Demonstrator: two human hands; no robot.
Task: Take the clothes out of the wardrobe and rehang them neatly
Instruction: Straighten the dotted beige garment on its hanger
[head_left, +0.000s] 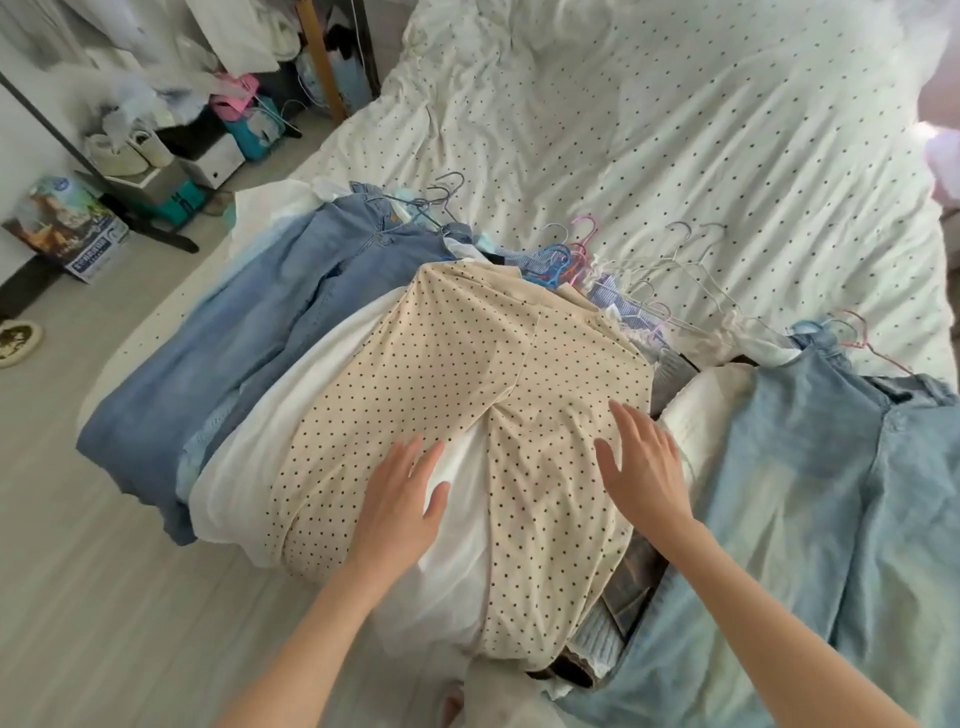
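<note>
Flatly, the left hand (402, 499) and right hand (644, 462) are spread, fingers toward twelve o'clock, on the dotted cream garment (467, 364).

A single head-worn wide-angle camera looks forward and steeply down from standing height at the near edge of a bed (675, 130), close enough that both forearms reach in from the bottom; floor (78, 571) fills the left side, edges bowed.
</note>
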